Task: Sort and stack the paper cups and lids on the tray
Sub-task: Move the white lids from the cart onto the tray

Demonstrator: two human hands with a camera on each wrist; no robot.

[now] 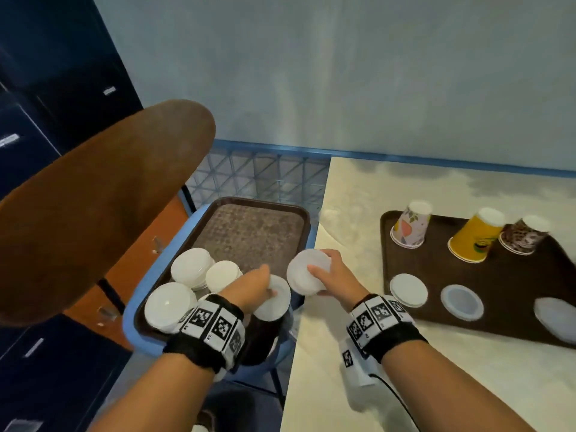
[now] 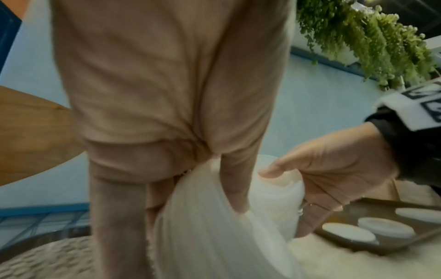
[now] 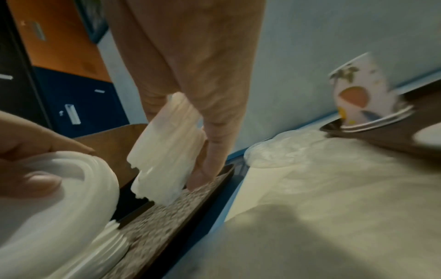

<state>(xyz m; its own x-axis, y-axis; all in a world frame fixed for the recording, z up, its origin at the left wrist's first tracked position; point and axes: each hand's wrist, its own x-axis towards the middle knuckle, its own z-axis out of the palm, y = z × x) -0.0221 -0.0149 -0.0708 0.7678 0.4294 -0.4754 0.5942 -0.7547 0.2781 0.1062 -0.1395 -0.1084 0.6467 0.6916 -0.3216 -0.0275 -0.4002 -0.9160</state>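
A brown tray (image 1: 255, 232) on a blue seat at the left carries several stacks of white lids (image 1: 190, 266). My left hand (image 1: 269, 289) grips a few white lids (image 1: 274, 302) over that tray's right edge, seen close in the left wrist view (image 2: 214, 236). My right hand (image 1: 318, 266) holds a thicker lid stack (image 1: 300, 277) on edge between thumb and fingers (image 3: 210, 151), just right of the left hand. A second brown tray (image 1: 514, 291) on the table holds upturned floral (image 1: 410, 226), yellow (image 1: 473, 235) and brown patterned (image 1: 523, 235) cups and three lid piles (image 1: 408, 289).
A brown chair back (image 1: 93, 198) looms at the left, above the left tray. Dark blue lockers (image 1: 46, 73) stand behind it. The cream table top (image 1: 374, 353) runs along the pale blue wall. A blue wire crate (image 1: 258, 176) sits behind the left tray.
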